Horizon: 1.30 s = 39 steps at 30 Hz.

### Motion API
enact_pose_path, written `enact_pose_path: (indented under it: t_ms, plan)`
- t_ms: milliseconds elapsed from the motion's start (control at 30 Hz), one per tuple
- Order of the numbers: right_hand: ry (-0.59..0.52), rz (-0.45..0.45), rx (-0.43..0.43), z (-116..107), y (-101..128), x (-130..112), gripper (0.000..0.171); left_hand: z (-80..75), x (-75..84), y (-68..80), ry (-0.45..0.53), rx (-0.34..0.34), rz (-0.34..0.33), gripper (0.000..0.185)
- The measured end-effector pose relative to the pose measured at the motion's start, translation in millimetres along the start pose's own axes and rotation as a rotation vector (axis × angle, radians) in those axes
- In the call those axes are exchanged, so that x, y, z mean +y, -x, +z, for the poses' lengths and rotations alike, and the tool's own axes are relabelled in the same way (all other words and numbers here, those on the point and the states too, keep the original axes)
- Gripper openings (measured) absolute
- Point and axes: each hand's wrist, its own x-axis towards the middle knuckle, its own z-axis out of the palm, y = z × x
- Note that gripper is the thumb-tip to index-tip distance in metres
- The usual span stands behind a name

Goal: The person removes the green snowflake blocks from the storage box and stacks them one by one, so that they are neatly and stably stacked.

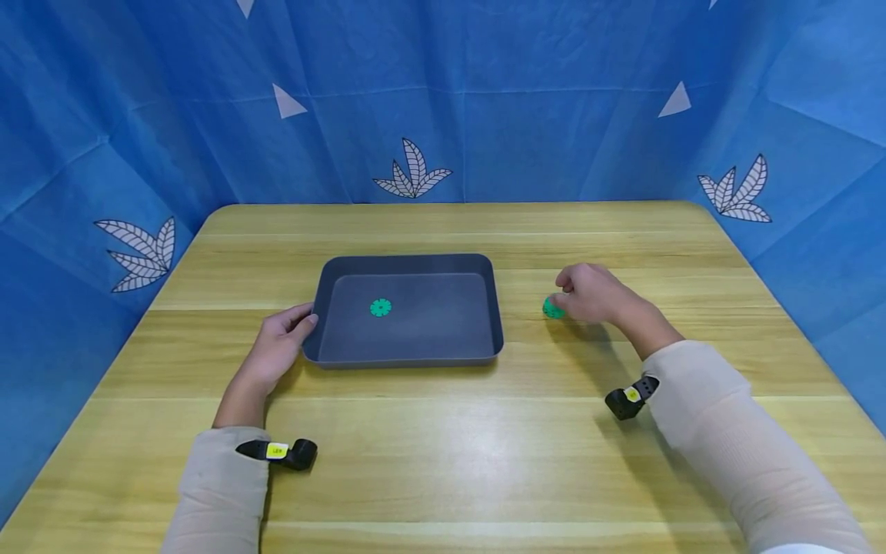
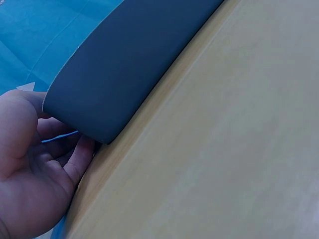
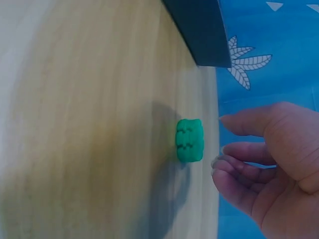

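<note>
My left hand (image 1: 277, 346) grips the left side of a dark grey rectangular tray (image 1: 493, 308), thumb over the rim and the other fingers along its outer wall. In the left wrist view the tray's outer wall (image 2: 114, 64) runs up from the fingers (image 2: 82, 154). Inside the tray, left of its middle, lies a green notched disc (image 1: 381, 308). On the table to the right of the tray sits a thick green notched piece (image 3: 190, 140), like stacked discs. Next to it my right hand (image 1: 591, 294) holds nothing, its fingers loosely bent and a small gap away from the piece.
The light wooden table (image 1: 443, 454) carries the tray near its middle. Behind it hangs a blue curtain (image 1: 526, 138) with white leaf and triangle prints. A black wrist camera (image 1: 626, 400) hangs from the right sleeve, another camera (image 1: 298, 454) from the left.
</note>
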Motion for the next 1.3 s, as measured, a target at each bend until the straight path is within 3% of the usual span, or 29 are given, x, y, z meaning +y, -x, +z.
enact_pose_path:
  t_ms: [267,1300]
  plan:
    - [0.033,-0.026,0.008,-4,-7,-14,0.045,0.1,-1.1,-0.7,-0.016,0.004,0.004,0.05]
    - [0.01,-0.128,0.038,5,-41,-80,0.039,-0.8,-1.5,-0.5,0.01,0.002,-0.004,0.05]
